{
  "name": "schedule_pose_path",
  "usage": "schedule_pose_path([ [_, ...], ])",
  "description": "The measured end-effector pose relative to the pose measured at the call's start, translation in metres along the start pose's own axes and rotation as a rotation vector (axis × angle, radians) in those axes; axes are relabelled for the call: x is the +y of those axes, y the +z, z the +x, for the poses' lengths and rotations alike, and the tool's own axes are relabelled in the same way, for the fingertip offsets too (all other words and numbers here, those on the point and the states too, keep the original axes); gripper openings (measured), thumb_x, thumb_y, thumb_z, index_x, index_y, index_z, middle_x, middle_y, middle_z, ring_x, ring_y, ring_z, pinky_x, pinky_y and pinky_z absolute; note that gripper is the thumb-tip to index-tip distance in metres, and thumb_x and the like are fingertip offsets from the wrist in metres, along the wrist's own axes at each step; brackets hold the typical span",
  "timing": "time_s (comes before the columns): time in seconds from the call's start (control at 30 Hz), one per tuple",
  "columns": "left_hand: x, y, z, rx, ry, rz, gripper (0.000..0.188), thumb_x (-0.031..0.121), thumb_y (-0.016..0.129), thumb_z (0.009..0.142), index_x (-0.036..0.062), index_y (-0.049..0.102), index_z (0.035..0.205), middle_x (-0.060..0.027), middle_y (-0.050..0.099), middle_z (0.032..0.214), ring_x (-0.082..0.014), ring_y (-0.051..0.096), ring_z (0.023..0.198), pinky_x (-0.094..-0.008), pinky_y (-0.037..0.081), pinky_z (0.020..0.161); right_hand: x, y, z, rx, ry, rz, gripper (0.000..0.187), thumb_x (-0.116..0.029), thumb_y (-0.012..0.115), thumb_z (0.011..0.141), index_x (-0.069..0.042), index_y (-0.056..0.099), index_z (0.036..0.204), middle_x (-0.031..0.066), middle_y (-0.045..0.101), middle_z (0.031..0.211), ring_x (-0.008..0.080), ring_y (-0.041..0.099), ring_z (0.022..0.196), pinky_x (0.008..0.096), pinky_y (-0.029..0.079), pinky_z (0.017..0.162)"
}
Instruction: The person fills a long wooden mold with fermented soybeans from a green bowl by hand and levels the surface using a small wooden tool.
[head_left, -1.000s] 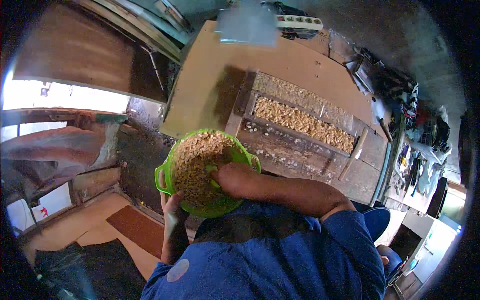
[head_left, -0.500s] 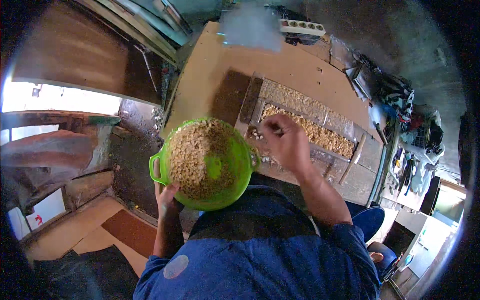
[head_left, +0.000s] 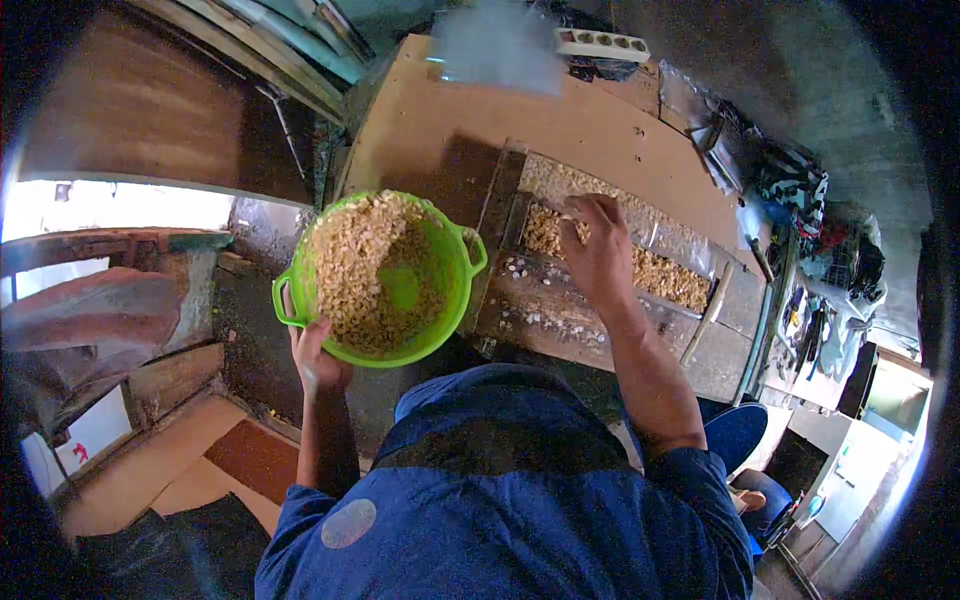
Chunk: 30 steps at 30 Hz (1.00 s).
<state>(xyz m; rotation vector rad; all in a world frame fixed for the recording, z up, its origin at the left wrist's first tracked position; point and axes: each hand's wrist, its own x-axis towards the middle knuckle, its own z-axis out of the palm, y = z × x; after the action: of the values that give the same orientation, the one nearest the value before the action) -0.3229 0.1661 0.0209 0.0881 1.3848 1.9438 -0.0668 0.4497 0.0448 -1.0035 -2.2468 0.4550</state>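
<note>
A lime-green two-handled basin tilts in front of me, heaped on its left side with pale tan flakes. My left hand grips its rim just below the left handle. On the table, a long wooden frame holds a trough of similar flakes. My right hand hovers over this trough, thumb and curled fingers apart, with nothing visible in them. Behind the trough runs a second strip of flakes, partly shiny as if under clear film.
A wooden stick lies across the frame's right end. Spilled bits cover the board nearest me. At the table's far edge are a power strip and a hazy translucent sheet. Bags and tools crowd the right side.
The basin in my left hand has moved up and left, away from my body. My right hand has moved farther over the flake-filled trough, its fingers spreading from a tighter curl.
</note>
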Motion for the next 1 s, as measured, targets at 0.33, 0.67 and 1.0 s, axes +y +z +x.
schedule_pose_path([
  [0.33,-0.021,0.018,0.033,-0.101,0.081,-0.154,0.062,0.012,0.054,0.083,0.0094,0.036,0.142,-0.0117,0.049,0.136,-0.0292,0.052,0.123,-0.0468,0.045,0.103,-0.017,-0.007,-0.078,-0.56,0.241,-0.061,0.032,-0.005,0.061,0.083,-0.003,0.06,0.115,0.0219,0.063,0.104,0.0421,0.062,0.093,0.0488,0.053,0.082],
  [0.67,-0.034,0.024,0.034,-0.156,0.111,-0.189,0.062,0.01,0.054,0.084,0.0098,0.035,0.143,-0.0122,0.05,0.135,-0.0295,0.052,0.123,-0.0475,0.043,0.104,-0.017,0.03,-0.094,-0.556,0.164,-0.135,0.035,-0.01,0.051,0.087,-0.006,0.055,0.121,0.0197,0.057,0.111,0.0399,0.061,0.1,0.048,0.055,0.08],
  [1.0,-0.05,0.011,0.041,-0.112,0.08,-0.185,0.064,0.011,0.054,0.084,0.0108,0.033,0.144,-0.0113,0.05,0.134,-0.0296,0.052,0.123,-0.0464,0.044,0.104,-0.021,0.033,-0.082,-0.615,-0.038,-0.212,0.039,-0.008,0.057,0.078,-0.007,0.058,0.117,0.0161,0.056,0.107,0.0354,0.06,0.103,0.0441,0.057,0.079],
])
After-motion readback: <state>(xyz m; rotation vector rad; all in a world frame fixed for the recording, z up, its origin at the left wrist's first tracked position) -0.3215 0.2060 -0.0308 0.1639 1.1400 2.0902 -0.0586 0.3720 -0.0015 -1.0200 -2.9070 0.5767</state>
